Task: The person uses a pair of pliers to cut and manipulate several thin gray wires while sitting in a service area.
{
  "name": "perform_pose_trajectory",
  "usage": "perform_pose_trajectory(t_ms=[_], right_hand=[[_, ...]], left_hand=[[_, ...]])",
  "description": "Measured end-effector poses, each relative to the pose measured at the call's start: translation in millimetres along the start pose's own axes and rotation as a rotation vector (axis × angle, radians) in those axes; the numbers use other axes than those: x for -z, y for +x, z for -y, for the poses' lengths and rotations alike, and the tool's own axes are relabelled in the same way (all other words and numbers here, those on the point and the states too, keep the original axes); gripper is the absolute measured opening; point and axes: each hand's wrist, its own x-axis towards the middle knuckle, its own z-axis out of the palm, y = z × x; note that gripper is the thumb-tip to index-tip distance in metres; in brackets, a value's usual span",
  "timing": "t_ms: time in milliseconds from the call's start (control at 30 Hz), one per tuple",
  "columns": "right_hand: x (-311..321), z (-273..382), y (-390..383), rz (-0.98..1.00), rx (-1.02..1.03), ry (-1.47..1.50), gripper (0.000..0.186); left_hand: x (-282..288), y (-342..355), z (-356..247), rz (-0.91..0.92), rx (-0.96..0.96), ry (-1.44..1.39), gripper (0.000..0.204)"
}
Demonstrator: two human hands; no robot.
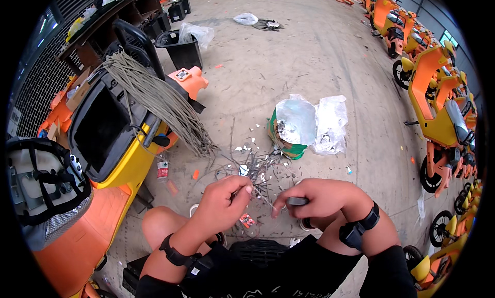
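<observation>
Left hand [223, 197] pinches a thin grey cable [258, 195] between thumb and fingertips, above the knees. Just right of it, the right hand [312, 195] is curled shut around a dark-handled tool [297, 200] that meets the same cable. Beyond both hands, cut grey wire scraps [252, 166] litter the concrete floor [309, 56] beside a green bag with clear plastic liner [294, 128].

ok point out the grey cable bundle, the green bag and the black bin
grey cable bundle [154, 99], head view, middle of the strands
green bag [290, 149], head view, green lower side
black bin [184, 55], head view, front wall
</observation>
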Motion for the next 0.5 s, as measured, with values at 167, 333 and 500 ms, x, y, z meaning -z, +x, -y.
perform_pose_trajectory(t_ms=[167, 333, 500], right_hand=[[-3.7, 7.7, -3.8, -0.095, 0.077, 0.334, 0.057], [-2.9, -6.7, 3.7, -0.304, -0.053, -0.118, 0.059], [-0.7, -2.7, -5.5, 0.120, 0.108, 0.103, 0.063]], left_hand=[[-0.8, -0.3, 5.4, 0.126, -0.102, 0.060, 0.008], [-2.3, -1.5, -1.2, 0.038, -0.157, -0.004, 0.006], [-2.9, -0.1, 5.3, -0.009, -0.173, 0.124, 0.005]])
